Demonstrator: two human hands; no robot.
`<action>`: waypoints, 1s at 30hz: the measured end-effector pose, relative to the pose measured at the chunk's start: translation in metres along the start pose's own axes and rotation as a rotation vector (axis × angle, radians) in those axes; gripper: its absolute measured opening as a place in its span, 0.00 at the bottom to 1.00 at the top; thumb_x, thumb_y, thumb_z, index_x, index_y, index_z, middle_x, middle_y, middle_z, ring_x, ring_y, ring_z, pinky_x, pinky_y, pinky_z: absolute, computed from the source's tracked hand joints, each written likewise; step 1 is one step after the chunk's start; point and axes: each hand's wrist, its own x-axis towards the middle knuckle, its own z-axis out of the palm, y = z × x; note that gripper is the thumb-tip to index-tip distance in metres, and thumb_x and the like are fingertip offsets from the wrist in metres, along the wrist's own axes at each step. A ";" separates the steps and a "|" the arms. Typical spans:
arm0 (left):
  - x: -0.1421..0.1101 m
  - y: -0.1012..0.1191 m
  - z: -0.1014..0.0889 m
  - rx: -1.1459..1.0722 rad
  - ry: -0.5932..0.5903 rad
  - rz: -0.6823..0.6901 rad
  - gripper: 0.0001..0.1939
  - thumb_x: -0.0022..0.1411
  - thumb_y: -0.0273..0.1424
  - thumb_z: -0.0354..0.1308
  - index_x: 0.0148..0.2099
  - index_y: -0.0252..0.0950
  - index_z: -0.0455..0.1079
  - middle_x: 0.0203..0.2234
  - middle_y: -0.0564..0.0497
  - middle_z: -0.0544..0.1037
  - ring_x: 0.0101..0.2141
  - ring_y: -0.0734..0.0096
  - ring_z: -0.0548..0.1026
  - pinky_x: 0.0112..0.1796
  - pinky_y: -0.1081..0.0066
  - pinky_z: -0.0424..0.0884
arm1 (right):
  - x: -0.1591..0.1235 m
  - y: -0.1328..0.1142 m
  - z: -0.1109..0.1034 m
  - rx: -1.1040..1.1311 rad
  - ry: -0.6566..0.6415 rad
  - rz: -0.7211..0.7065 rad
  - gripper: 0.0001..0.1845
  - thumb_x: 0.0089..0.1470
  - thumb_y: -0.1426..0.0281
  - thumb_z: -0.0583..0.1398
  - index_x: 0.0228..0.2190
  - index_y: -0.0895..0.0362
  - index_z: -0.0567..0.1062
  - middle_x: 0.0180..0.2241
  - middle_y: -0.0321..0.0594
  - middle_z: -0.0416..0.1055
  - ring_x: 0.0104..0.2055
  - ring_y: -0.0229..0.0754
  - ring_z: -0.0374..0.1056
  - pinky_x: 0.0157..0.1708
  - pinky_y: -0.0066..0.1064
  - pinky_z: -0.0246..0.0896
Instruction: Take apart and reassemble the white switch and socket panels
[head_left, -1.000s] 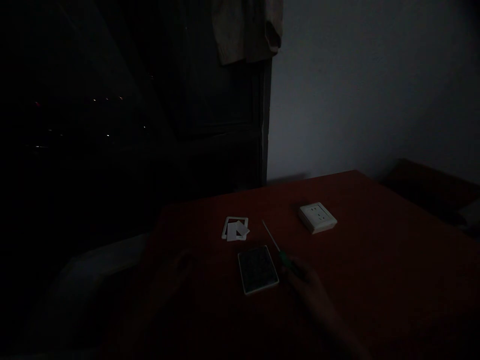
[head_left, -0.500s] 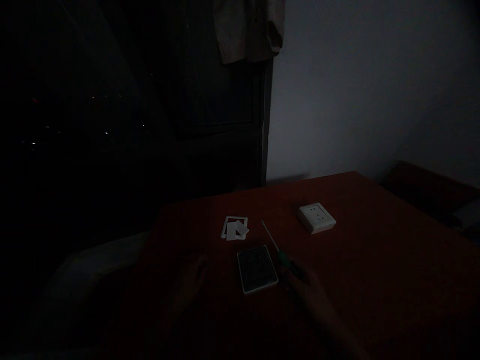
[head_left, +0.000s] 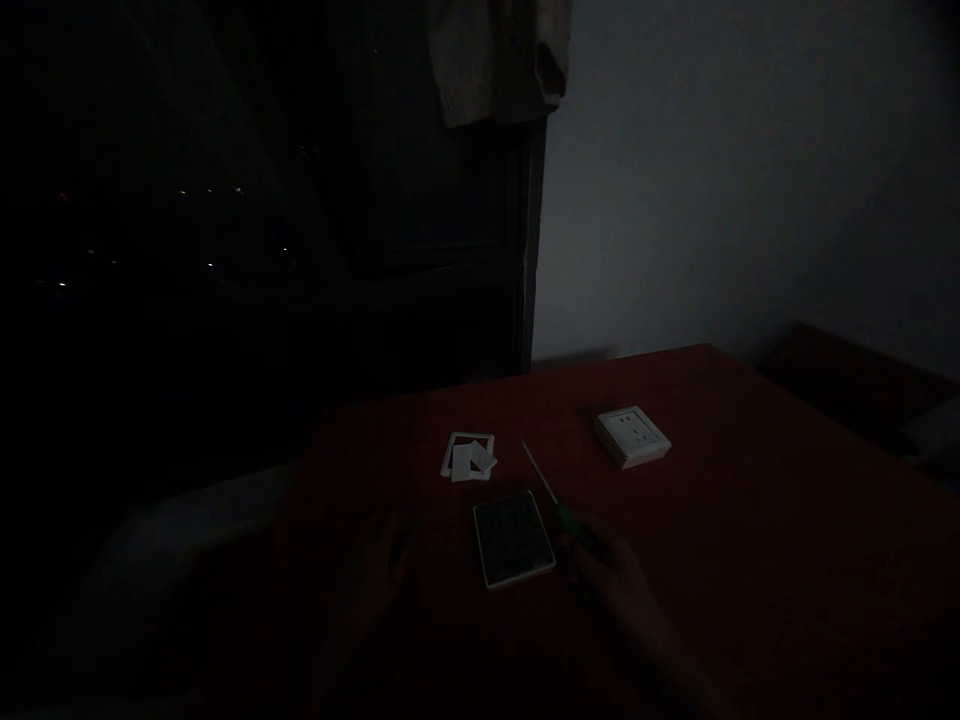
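Observation:
My right hand point(head_left: 604, 562) is closed around the green handle of a screwdriver point(head_left: 566, 518), its thin metal shaft pointing away over the table. Just left of that hand lies a square switch or socket housing point(head_left: 514, 540) with a white rim and a dark inside; its details are lost in the gloom. My left hand point(head_left: 382, 560) rests at the left of this housing, apart from it. Its fingers look loosely parted with nothing visible in them, though it is very dim. Beyond the housing, a white square frame point(head_left: 448, 460) lies under small white plates point(head_left: 462, 463).
A white wall socket point(head_left: 634, 435) on a box-like base sits farther back on the reddish table point(head_left: 750, 500). Behind the table are a pale wall point(head_left: 675, 200) and a dark window with distant lights. Some cloth point(head_left: 495, 60) hangs above.
My left hand has shifted slightly toward me and to the left. The right hand and screwdriver stay nearly where they were, as do the parts on the table.

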 end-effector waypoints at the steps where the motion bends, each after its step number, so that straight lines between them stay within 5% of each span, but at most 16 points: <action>1: 0.000 -0.001 0.001 -0.009 0.004 0.009 0.12 0.62 0.29 0.46 0.44 0.38 0.69 0.43 0.45 0.75 0.44 0.59 0.74 0.45 0.64 0.68 | 0.000 0.000 0.000 -0.001 0.002 -0.010 0.24 0.50 0.55 0.61 0.45 0.57 0.74 0.35 0.41 0.75 0.36 0.46 0.70 0.34 0.32 0.65; 5: -0.002 -0.004 0.005 -0.078 0.029 0.036 0.12 0.63 0.29 0.45 0.39 0.41 0.70 0.38 0.48 0.76 0.39 0.61 0.75 0.42 0.64 0.69 | 0.001 0.003 0.000 -0.007 0.025 -0.028 0.23 0.50 0.55 0.62 0.44 0.56 0.75 0.39 0.42 0.75 0.39 0.46 0.70 0.36 0.32 0.64; 11: -0.014 0.002 0.002 -0.209 0.014 -0.037 0.13 0.65 0.33 0.43 0.42 0.42 0.69 0.39 0.50 0.78 0.38 0.62 0.77 0.40 0.65 0.70 | 0.000 0.002 0.000 -0.017 0.000 0.009 0.26 0.50 0.54 0.61 0.46 0.58 0.74 0.30 0.38 0.74 0.28 0.40 0.66 0.26 0.28 0.61; 18: -0.009 0.030 -0.009 -0.446 0.038 0.037 0.09 0.63 0.36 0.49 0.40 0.44 0.71 0.38 0.55 0.79 0.40 0.66 0.76 0.43 0.68 0.70 | -0.001 -0.001 -0.001 0.009 0.007 -0.019 0.23 0.50 0.55 0.62 0.44 0.57 0.75 0.40 0.43 0.75 0.40 0.47 0.70 0.38 0.33 0.64; 26: 0.006 0.079 -0.033 -0.477 0.068 0.328 0.08 0.62 0.28 0.52 0.38 0.42 0.72 0.36 0.54 0.78 0.38 0.68 0.76 0.41 0.69 0.71 | 0.002 0.003 0.001 -0.008 -0.015 -0.023 0.23 0.51 0.55 0.61 0.43 0.58 0.74 0.29 0.38 0.73 0.28 0.40 0.66 0.27 0.28 0.60; 30: 0.012 0.101 -0.033 -0.474 0.046 0.451 0.09 0.61 0.23 0.53 0.39 0.40 0.72 0.35 0.53 0.77 0.38 0.69 0.75 0.39 0.71 0.71 | 0.002 0.001 0.001 0.009 -0.013 -0.070 0.21 0.52 0.57 0.61 0.43 0.58 0.74 0.31 0.38 0.72 0.30 0.40 0.65 0.29 0.27 0.61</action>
